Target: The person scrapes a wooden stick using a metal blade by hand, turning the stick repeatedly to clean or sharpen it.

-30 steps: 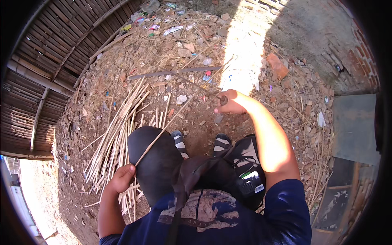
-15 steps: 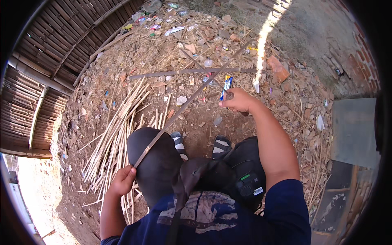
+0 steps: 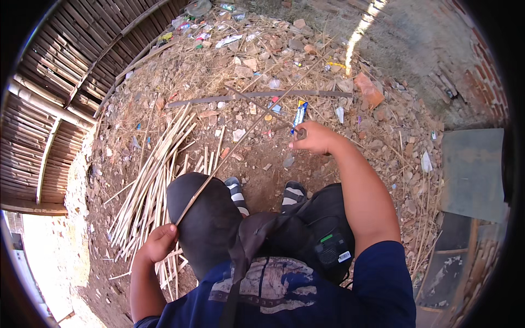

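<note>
Navy sleeves [image 3: 384,279] are ending above our bare forearms [image 3: 365,186] over stony ground [image 3: 262,164]. Our left hand [image 3: 158,244] is resting low beside a black-clad knee [image 3: 199,224], its forearm standing nearly upright from the lower edge, and it is pinching the near end of a thin strip [image 3: 229,153] firmly from both sides. That strip is slanting across the knee and away toward the upper right, above the rubble. Our right hand [image 3: 316,138] is reaching farther forward, its forearm leaning inward from the right, and it is curling tightly around the near end of a dark blade [image 3: 246,98]. Blade and strip are crossing in our view, just beyond the right hand; whether they are touching, we are not able to tell.

Striped sandals [image 3: 294,194] are showing between our knees, and a pile of pale sticks [image 3: 147,180] is lying to the left. Farther out, litter [image 3: 228,41] is dotting the ground beyond a long dark bar [image 3: 219,99], a blue wrapper [image 3: 299,113] and a reddish brick [image 3: 369,92]. Slatted wall [image 3: 54,60] is curving along the left, grey wall [image 3: 426,49] is rising at upper right beside a sunlit streak [image 3: 359,35], and a flat panel [image 3: 473,169] is filling the right edge.
</note>
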`<act>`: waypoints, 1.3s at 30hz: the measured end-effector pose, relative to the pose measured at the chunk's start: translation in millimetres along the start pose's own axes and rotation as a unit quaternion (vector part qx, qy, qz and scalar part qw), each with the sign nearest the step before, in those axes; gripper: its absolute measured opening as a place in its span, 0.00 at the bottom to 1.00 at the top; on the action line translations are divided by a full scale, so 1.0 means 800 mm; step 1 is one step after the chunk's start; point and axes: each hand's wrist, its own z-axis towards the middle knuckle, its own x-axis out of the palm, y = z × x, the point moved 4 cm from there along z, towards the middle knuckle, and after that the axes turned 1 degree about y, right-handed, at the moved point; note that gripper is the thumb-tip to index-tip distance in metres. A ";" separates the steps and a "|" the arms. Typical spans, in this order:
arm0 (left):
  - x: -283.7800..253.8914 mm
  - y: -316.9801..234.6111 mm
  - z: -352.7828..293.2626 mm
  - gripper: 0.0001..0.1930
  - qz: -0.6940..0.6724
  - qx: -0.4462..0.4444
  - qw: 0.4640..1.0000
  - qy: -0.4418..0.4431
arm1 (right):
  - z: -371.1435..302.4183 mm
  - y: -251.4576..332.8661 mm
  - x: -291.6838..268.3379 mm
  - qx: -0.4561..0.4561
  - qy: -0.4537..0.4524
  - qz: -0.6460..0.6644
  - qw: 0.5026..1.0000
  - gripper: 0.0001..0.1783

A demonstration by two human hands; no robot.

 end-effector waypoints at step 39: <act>0.026 -0.005 -0.019 0.24 0.140 0.059 0.985 -0.076 | 0.011 0.021 0.009 0.010 0.020 0.084 0.996 0.34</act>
